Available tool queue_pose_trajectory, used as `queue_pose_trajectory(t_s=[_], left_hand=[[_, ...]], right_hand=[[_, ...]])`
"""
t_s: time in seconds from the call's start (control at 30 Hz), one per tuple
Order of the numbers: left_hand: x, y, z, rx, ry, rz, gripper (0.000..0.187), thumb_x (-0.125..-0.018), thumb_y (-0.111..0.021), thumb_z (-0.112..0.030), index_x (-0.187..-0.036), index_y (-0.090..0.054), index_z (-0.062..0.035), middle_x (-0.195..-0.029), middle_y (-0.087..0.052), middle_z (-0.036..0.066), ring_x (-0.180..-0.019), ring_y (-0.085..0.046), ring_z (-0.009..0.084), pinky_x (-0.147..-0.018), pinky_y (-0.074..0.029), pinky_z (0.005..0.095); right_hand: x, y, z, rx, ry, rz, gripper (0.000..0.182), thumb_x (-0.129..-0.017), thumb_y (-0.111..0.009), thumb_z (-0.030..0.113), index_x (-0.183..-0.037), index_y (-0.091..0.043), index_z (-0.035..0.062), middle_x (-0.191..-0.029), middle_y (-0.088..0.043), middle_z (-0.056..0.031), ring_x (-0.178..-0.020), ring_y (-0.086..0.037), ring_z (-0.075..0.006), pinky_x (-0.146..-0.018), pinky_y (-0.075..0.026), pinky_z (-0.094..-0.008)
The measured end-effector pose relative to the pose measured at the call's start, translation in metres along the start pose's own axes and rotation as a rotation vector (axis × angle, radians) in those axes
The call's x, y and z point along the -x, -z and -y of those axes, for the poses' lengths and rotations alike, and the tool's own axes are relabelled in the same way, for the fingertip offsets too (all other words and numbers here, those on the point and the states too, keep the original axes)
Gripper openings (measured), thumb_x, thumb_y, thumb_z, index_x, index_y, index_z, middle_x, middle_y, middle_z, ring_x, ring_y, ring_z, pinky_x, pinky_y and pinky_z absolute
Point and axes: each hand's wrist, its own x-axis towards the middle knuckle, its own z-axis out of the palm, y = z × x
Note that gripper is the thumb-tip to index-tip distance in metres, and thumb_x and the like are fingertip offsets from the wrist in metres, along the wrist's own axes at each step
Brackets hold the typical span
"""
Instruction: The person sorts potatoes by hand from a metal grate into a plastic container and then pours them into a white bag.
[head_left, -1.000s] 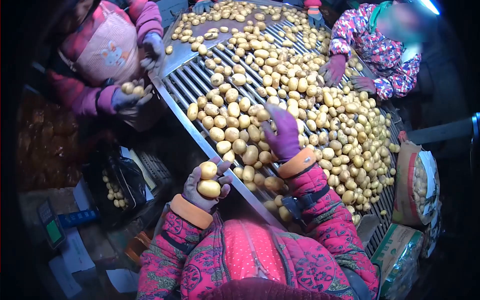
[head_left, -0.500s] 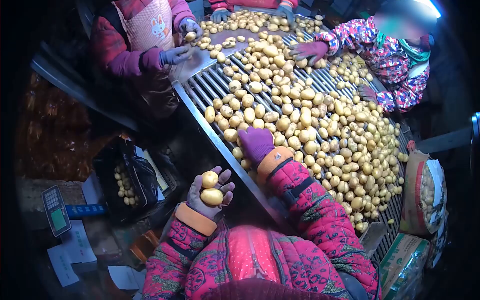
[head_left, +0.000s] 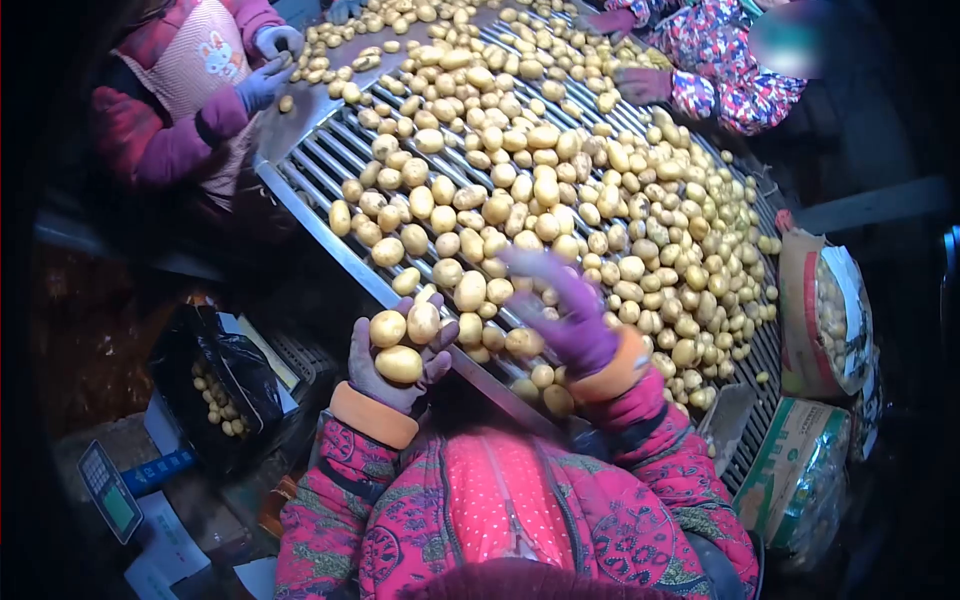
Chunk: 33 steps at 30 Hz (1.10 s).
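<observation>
My left hand (head_left: 398, 365), in a grey-purple glove, is palm up beside the table's metal edge (head_left: 330, 240), its fingers curled round several potatoes (head_left: 399, 364). Over the near part of the slatted table is my right hand (head_left: 568, 312), in a purple glove, blurred, with its fingers spread and nothing seen in it. Loose potatoes (head_left: 640, 240) lie thickly on the metal slats around and beyond it.
Co-workers' gloved hands show at the upper left (head_left: 268, 75) and upper right (head_left: 643, 85). A sack of potatoes (head_left: 805, 320) and a green-white carton (head_left: 790, 460) stand right. At left are a black-lined crate (head_left: 240, 380) and a scale (head_left: 110, 490).
The view has shifted. My left hand holds more potatoes than the two seen before. My right hand has lifted off the potatoes and its fingers have spread.
</observation>
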Motion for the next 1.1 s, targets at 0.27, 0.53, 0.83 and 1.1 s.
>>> queue_pose_trajectory(t_s=[0.27, 0.53, 0.83, 1.1], left_hand=[[0.011, -0.011, 0.001, -0.176, -0.042, -0.161, 0.066, -0.089, -0.044, -0.065, -0.132, -0.054, -0.016, -0.15, -0.039, 0.015, -0.096, -0.062, 0.036, -0.066, -0.052, 0.038], [0.04, 0.017, -0.013, -0.036, -0.07, 0.217, 0.071, -0.088, -0.055, -0.061, -0.136, -0.05, -0.0105, -0.154, -0.027, 0.019, -0.103, -0.058, 0.0398, -0.077, -0.054, 0.0452], [0.192, 0.081, -0.069, -0.104, -0.569, -0.155, 0.061, -0.086, -0.057, -0.061, -0.123, -0.058, -0.0124, -0.145, -0.043, 0.015, -0.092, -0.06, 0.0336, -0.065, -0.054, 0.0383], [0.337, 0.124, -0.191, -0.441, -1.1, -0.768, 0.041, -0.089, -0.059, -0.049, -0.113, -0.062, -0.0153, -0.111, -0.063, 0.011, -0.094, -0.062, 0.0292, -0.075, -0.054, 0.039]], right_hand=[[0.032, -0.006, -0.055, 0.468, 0.086, 0.277, 0.037, -0.074, -0.07, 0.013, -0.11, -0.064, 0.014, -0.104, -0.065, -0.0077, -0.091, -0.063, -0.0275, -0.076, -0.049, -0.04], [-0.007, -0.063, -0.068, 0.82, -0.097, 0.648, 0.026, -0.077, -0.067, 0.027, -0.099, -0.063, 0.0137, -0.086, -0.067, -0.0098, -0.08, -0.066, -0.0307, -0.065, -0.049, -0.0453], [0.016, -0.074, -0.096, 0.915, -0.025, 0.563, 0.056, -0.077, -0.07, 0.026, -0.129, -0.053, 0.0176, -0.094, -0.062, -0.0097, -0.082, -0.063, -0.0312, -0.066, -0.048, -0.0455], [0.008, -0.082, -0.098, 0.804, -0.103, 0.546, 0.059, -0.076, -0.072, 0.022, -0.132, -0.053, 0.0209, -0.104, -0.061, -0.0099, -0.092, -0.063, -0.0317, -0.074, -0.05, -0.0456]])
